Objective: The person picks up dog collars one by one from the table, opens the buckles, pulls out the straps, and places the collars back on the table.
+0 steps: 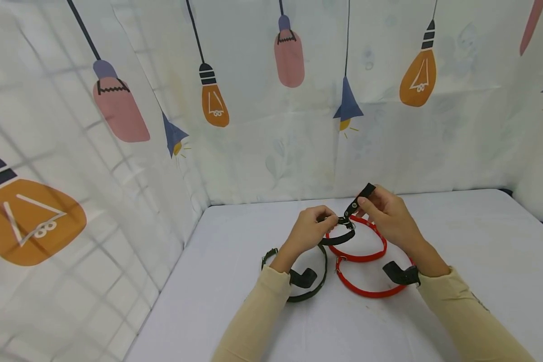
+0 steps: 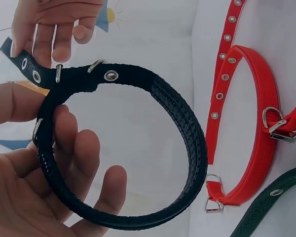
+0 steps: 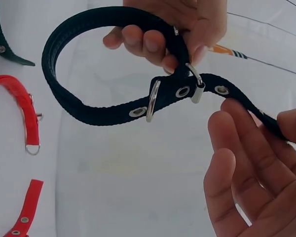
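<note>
A dark dog collar, closed into a loop, is held up over the table between both hands. My left hand pinches it by the buckle, thumb on one side and fingers curled behind, as the left wrist view shows. My right hand pinches the strap's free end, which has metal eyelets. The strap passes through the metal buckle, and a D-ring hangs beside it. Beneath the hands lie two red collars, one farther back and one nearer.
A dark green collar lies on the white table, partly under the left forearm. Black camera mounts sit on both wrists. A white curtain printed with lamps hangs behind the table and along its left side.
</note>
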A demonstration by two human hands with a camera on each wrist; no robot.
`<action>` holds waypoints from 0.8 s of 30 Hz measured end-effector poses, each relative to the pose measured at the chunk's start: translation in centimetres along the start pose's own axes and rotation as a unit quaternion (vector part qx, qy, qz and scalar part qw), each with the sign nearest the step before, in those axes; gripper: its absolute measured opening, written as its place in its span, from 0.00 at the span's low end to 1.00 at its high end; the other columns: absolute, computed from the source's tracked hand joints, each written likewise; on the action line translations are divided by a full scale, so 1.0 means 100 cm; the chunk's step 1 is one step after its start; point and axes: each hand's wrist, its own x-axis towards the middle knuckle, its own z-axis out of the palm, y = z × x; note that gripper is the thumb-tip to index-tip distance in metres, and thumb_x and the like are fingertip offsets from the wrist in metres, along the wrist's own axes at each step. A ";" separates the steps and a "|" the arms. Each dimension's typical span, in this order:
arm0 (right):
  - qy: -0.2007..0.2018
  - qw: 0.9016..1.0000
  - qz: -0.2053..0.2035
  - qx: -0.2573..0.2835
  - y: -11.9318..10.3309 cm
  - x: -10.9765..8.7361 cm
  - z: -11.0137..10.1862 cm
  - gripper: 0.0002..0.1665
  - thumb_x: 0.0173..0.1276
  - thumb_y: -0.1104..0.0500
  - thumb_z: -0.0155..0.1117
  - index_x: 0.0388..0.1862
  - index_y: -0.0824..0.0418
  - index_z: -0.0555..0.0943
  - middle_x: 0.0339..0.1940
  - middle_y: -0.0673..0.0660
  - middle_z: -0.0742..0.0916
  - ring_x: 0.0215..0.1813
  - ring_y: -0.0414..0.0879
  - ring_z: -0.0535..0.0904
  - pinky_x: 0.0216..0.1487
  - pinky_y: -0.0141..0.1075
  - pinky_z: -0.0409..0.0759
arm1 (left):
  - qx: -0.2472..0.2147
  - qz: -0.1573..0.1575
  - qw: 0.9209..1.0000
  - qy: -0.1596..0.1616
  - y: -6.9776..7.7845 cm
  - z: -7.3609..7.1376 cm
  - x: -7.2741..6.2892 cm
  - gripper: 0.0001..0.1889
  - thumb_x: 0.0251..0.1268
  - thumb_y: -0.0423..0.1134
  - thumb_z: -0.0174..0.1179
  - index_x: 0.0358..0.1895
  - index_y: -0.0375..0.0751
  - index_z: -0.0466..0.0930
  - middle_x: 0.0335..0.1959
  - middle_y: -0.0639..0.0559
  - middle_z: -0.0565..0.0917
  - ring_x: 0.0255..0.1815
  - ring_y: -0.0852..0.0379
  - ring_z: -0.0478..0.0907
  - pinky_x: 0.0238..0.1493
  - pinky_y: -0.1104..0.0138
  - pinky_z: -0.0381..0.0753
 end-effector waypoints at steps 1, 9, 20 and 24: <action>-0.002 1.000 -0.002 -0.001 0.001 0.000 0.000 0.12 0.81 0.55 0.56 0.51 0.63 0.78 0.39 0.61 0.89 0.37 0.39 0.84 0.36 0.32 0.82 | -0.003 -0.001 1.000 -0.002 0.000 0.000 0.000 0.09 0.74 0.44 0.56 0.39 0.48 0.85 0.29 0.48 0.83 0.28 0.62 0.75 0.29 0.70 0.72; -0.007 1.000 -0.005 -0.021 0.003 0.001 -0.002 0.12 0.80 0.52 0.57 0.53 0.57 0.80 0.41 0.54 0.90 0.37 0.42 0.81 0.35 0.33 0.80 | -0.021 0.009 1.000 -0.003 -0.004 -0.002 0.003 0.09 0.75 0.44 0.58 0.42 0.46 0.86 0.33 0.44 0.84 0.32 0.60 0.78 0.34 0.70 0.75; -0.140 0.987 0.034 -0.071 0.019 0.004 -0.009 0.17 0.77 0.52 0.63 0.59 0.57 0.81 0.56 0.56 0.86 0.56 0.52 0.82 0.54 0.43 0.83 | -0.111 0.009 0.994 0.011 -0.004 -0.010 0.003 0.12 0.78 0.43 0.58 0.45 0.39 0.85 0.29 0.53 0.79 0.33 0.56 0.79 0.40 0.66 0.82; -0.145 0.986 0.018 -0.076 0.023 0.005 -0.004 0.17 0.75 0.55 0.66 0.58 0.58 0.81 0.54 0.56 0.87 0.54 0.52 0.83 0.54 0.44 0.83 | -0.153 0.010 0.988 0.008 -0.003 -0.012 0.004 0.12 0.78 0.40 0.57 0.46 0.33 0.83 0.28 0.55 0.77 0.31 0.61 0.78 0.41 0.71 0.82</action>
